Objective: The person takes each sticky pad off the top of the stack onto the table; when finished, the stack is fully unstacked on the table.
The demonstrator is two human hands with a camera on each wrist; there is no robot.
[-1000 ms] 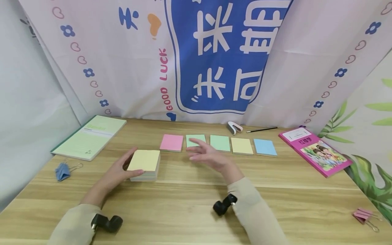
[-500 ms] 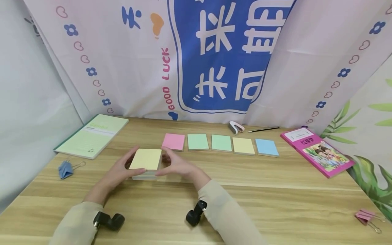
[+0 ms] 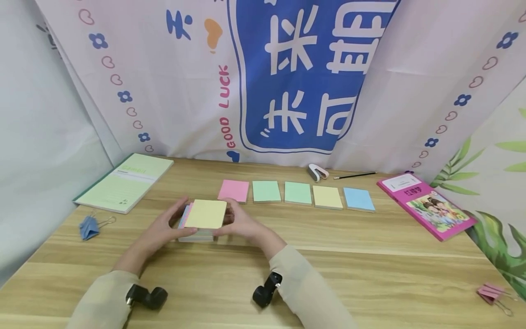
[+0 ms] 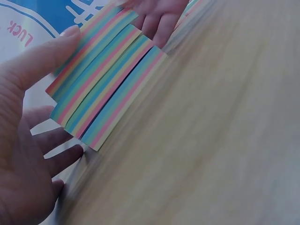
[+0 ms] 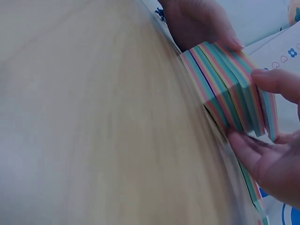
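Observation:
A stack of sticky note pads [image 3: 202, 235] stands on the table left of centre, its striped edges showing in both wrist views. The topmost pad, yellow on top [image 3: 207, 214], sits shifted to the right, baring a strip of pink and blue at the left. My left hand [image 3: 158, 228] holds the stack's left side, thumb at the front and fingers toward the back. At the right, my right hand [image 3: 243, 224] pinches the shifted top pad between thumb and fingers; part of those fingers is hidden behind it in the head view.
Behind the hands lies a row of single pads: pink [image 3: 233, 190], two green [image 3: 266, 191], yellow [image 3: 327, 197] and blue [image 3: 359, 199]. A stapler [image 3: 318, 172], pencil [image 3: 355, 175], notebook [image 3: 125, 183], pink book [image 3: 427, 204] and blue [image 3: 89, 227] and pink [image 3: 490, 293] binder clips lie around.
My right hand has come left from above the row of pads to the stack. The top pad has slid to the right over the stack. My left hand has stayed at the stack.

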